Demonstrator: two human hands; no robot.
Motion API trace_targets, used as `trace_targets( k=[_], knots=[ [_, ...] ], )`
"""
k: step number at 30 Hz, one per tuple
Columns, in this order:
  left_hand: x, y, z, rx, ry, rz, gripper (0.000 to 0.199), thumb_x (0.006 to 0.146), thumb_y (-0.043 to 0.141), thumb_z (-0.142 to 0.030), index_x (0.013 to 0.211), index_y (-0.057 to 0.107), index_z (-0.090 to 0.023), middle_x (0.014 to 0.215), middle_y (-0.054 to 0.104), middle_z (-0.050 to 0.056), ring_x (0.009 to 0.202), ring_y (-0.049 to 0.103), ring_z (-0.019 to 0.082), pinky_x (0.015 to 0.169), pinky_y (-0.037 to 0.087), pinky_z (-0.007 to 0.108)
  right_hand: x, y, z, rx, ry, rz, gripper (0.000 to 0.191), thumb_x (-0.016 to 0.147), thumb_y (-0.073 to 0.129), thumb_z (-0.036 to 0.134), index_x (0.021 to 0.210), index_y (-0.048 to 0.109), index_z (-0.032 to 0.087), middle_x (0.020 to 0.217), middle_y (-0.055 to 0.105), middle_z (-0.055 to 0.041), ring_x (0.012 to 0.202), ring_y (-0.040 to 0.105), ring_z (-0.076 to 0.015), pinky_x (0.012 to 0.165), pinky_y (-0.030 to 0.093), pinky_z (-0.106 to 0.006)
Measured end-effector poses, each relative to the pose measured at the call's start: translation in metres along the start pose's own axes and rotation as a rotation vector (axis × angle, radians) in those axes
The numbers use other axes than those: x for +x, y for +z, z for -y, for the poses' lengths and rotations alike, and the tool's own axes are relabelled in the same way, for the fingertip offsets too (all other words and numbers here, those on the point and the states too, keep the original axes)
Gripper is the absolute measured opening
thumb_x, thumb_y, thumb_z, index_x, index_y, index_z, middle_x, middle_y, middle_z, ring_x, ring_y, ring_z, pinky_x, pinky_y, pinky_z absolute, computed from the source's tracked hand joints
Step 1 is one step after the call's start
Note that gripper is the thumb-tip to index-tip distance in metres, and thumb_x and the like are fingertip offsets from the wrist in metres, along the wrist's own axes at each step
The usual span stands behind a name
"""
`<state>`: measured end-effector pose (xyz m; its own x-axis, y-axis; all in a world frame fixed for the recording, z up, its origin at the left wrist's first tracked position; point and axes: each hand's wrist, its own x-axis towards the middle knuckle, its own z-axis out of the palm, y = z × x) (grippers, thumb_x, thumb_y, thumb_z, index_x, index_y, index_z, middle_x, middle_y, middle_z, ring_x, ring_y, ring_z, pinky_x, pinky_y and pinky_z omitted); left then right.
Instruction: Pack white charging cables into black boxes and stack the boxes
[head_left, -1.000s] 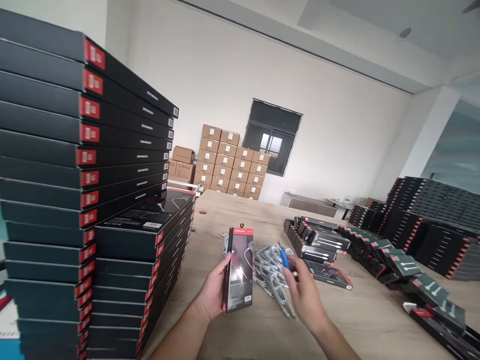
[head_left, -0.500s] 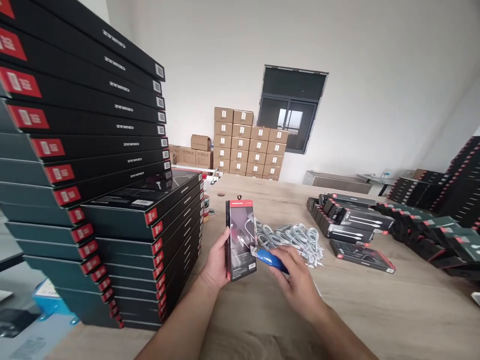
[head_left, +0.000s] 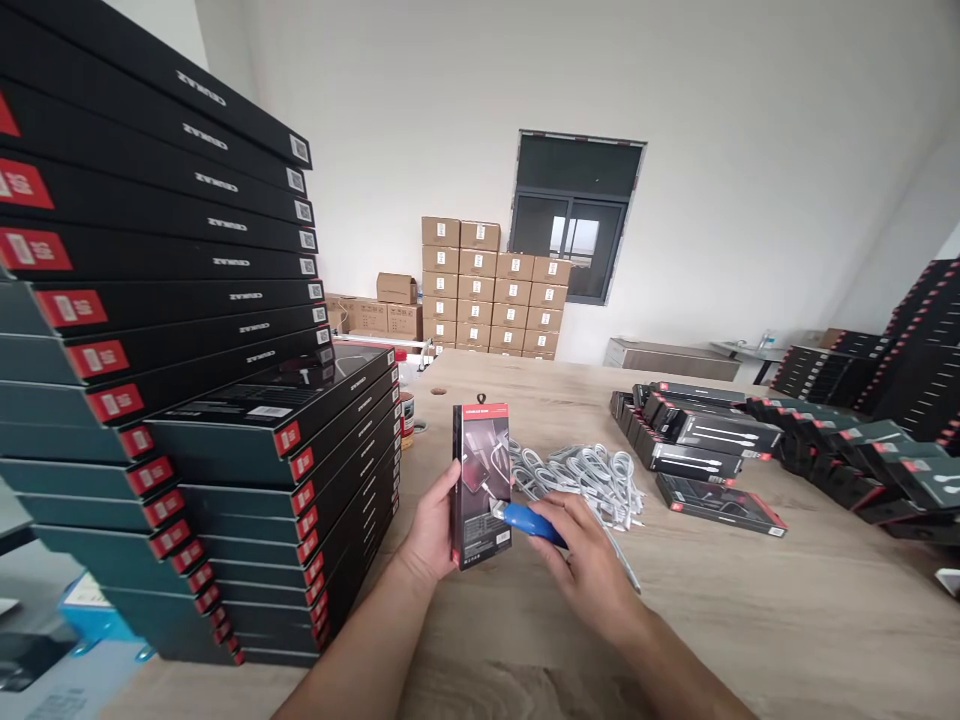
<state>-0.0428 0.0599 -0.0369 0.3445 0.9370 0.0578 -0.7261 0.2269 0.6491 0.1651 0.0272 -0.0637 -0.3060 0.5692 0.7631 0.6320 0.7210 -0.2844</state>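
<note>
Gripping a black box (head_left: 481, 440) in the left hand (head_left: 430, 525); having brought the blue tool (head_left: 528, 521), clasped in the right hand (head_left: 589, 565), to its face, perhaps touching.

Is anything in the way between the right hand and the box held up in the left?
Only the blue tool, which the right hand itself holds; its metal end is at the box's lower front, though I can't tell if it touches. Nothing else visible stands between them. The cables lie beyond.
</note>
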Motion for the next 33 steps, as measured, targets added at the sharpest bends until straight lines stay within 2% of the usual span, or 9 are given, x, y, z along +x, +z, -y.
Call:
trace_targets(
  k=[5,11,15,18,21,23,26,29,33],
  knots=[
    [-0.001,0.007,0.003,0.013,-0.019,-0.024,0.052,0.096,0.048,-0.052,0.119,0.069,-0.01,0.099,0.078,0.016,0.095,0.075,0.03,0.09,0.057,0.041,0.001,0.0,0.001,0.013,0.016,0.004,0.026,0.097,0.057,0.024,0.122,0.063,0.027,0.114,0.066,-0.009,0.105,0.065,-0.0254,0.089,0.057,-0.04],
    [-0.001,0.018,0.009,0.146,-0.179,-0.117,0.061,0.095,0.047,-0.062,0.111,0.072,-0.009,0.092,0.079,0.015,0.076,0.075,0.023,0.067,0.056,0.028,0.002,0.002,0.002,-0.004,0.09,-0.08,0.025,0.099,0.055,0.026,0.123,0.061,0.027,0.112,0.067,-0.0077,0.104,0.064,-0.0247,0.09,0.055,-0.039],
    [-0.003,0.021,0.016,0.208,-0.232,-0.174,0.064,0.089,0.051,-0.07,0.1,0.074,-0.011,0.083,0.078,0.012,0.064,0.071,0.019,0.063,0.055,0.027,0.004,0.0,0.001,-0.014,0.116,-0.131,0.024,0.099,0.056,0.03,0.123,0.062,0.027,0.114,0.066,-0.0081,0.105,0.063,-0.0253,0.091,0.053,-0.041],
    [-0.007,0.022,0.027,0.364,-0.364,-0.155,0.065,0.083,0.057,-0.073,0.089,0.075,-0.011,0.072,0.076,0.011,0.056,0.067,0.018,0.057,0.052,0.026,0.01,-0.008,-0.001,0.003,0.192,-0.274,0.024,0.099,0.055,0.032,0.121,0.061,0.025,0.111,0.066,-0.008,0.103,0.063,-0.0248,0.09,0.052,-0.041],
    [-0.01,0.024,0.036,0.419,-0.443,-0.084,0.066,0.084,0.055,-0.073,0.089,0.076,-0.011,0.073,0.076,0.011,0.056,0.067,0.017,0.055,0.05,0.024,0.015,-0.02,-0.004,-0.006,0.261,-0.434,0.024,0.098,0.056,0.035,0.118,0.061,0.023,0.108,0.066,-0.0082,0.101,0.062,-0.0249,0.089,0.051,-0.041],
    [-0.009,0.025,0.037,0.384,-0.426,-0.07,0.068,0.085,0.051,-0.074,0.091,0.077,-0.012,0.078,0.078,0.013,0.06,0.069,0.018,0.058,0.052,0.025,0.016,-0.025,-0.006,0.008,0.255,-0.417,0.024,0.098,0.056,0.035,0.117,0.061,0.022,0.108,0.066,-0.0085,0.101,0.062,-0.0249,0.089,0.051,-0.041],
    [-0.005,0.024,0.031,0.333,-0.349,-0.106,0.07,0.084,0.051,-0.076,0.095,0.077,-0.012,0.083,0.079,0.015,0.066,0.072,0.02,0.062,0.053,0.027,0.013,-0.026,-0.007,0.051,0.243,-0.327,0.022,0.099,0.054,0.033,0.117,0.061,0.023,0.109,0.066,-0.0094,0.101,0.062,-0.025,0.089,0.051,-0.041],
    [-0.001,0.02,0.025,0.28,-0.225,-0.164,0.065,0.084,0.056,-0.071,0.103,0.076,-0.012,0.088,0.079,0.013,0.07,0.073,0.021,0.065,0.053,0.027,0.011,-0.022,-0.007,0.061,0.23,-0.263,0.021,0.099,0.055,0.032,0.116,0.063,0.024,0.108,0.067,-0.0095,0.1,0.063,-0.0255,0.087,0.052,-0.041],
    [0.003,0.016,0.02,0.196,-0.045,-0.19,0.054,0.086,0.062,-0.063,0.109,0.074,-0.015,0.1,0.079,0.01,0.084,0.073,0.02,0.076,0.055,0.027,0.008,-0.015,-0.007,0.074,0.205,-0.187,0.022,0.097,0.058,0.031,0.117,0.065,0.024,0.109,0.068,-0.0093,0.102,0.064,-0.0254,0.088,0.053,-0.039]
  ],
)
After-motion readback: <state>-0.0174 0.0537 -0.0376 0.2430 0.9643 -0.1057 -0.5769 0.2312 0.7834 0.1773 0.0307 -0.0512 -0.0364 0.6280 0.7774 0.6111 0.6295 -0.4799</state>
